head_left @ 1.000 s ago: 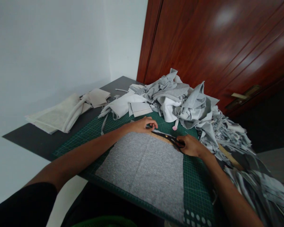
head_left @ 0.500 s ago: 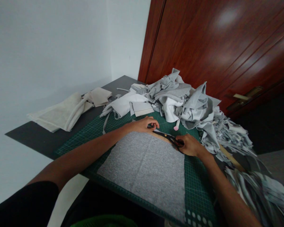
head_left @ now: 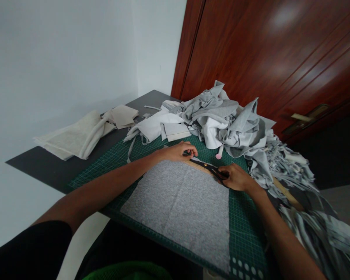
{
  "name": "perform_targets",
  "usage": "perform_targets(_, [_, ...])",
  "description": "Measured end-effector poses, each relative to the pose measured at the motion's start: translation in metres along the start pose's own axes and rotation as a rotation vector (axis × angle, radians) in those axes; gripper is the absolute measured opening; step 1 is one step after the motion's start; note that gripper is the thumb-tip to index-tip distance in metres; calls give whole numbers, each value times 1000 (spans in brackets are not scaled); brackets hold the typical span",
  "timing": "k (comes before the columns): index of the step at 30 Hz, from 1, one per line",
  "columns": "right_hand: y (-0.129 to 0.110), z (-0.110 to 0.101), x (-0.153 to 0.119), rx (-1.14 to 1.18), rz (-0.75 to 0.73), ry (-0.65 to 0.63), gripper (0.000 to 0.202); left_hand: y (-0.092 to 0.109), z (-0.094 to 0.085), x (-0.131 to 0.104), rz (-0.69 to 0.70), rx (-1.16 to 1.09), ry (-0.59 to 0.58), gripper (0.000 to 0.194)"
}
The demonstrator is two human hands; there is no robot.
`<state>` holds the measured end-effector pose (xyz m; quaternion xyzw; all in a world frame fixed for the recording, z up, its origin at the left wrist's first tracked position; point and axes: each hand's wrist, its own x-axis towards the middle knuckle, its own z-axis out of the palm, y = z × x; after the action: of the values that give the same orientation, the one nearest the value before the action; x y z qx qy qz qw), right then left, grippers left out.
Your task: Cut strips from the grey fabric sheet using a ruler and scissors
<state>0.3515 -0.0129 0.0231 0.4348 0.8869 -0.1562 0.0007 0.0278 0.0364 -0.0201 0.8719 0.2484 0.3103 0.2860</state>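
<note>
Little has moved since the earlier frame: the view has shifted slightly, while both hands and the scissors [head_left: 205,165] keep nearly the same place against the grey cloth [head_left: 177,202]. The right hand [head_left: 233,176] is closed around the scissors' handles, with the blades reaching out from it toward the left hand [head_left: 182,151]. That left hand lies at the cloth's far edge, fingers loosely curled; whether it pinches any fabric I cannot tell. The cloth spreads flat from both hands back toward the person, over a green cutting mat [head_left: 242,225] on the dark surface [head_left: 32,167]. A tan strip [head_left: 198,167], probably a ruler, runs between the hands beneath the blades. Heaped fabric [head_left: 242,120] sits beyond the right hand.

The step in hand looks like trimming along that strip. To do it well, keep the blades parallel to its edge, take long even strokes, hold the far edge taut without stretching it, and keep the left fingertips clear of the scissor points.
</note>
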Motion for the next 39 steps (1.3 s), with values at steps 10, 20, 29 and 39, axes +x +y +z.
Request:
perform_targets(10, [5,3,1,-7,3,11,10,0,1,0,7,-1,17,14])
perform_targets(20, [7,2,1,20,-3,-12,10,-2,2,1,19,16,20,16])
perform_targets(29, [6,2,0,11,-20,-7,10,0,-8,-7,-40,3,-71,30])
perform_targets(39, [11,3,-2,-32,10,-28,15,-18,-22,-15,-83,-74,-107,45])
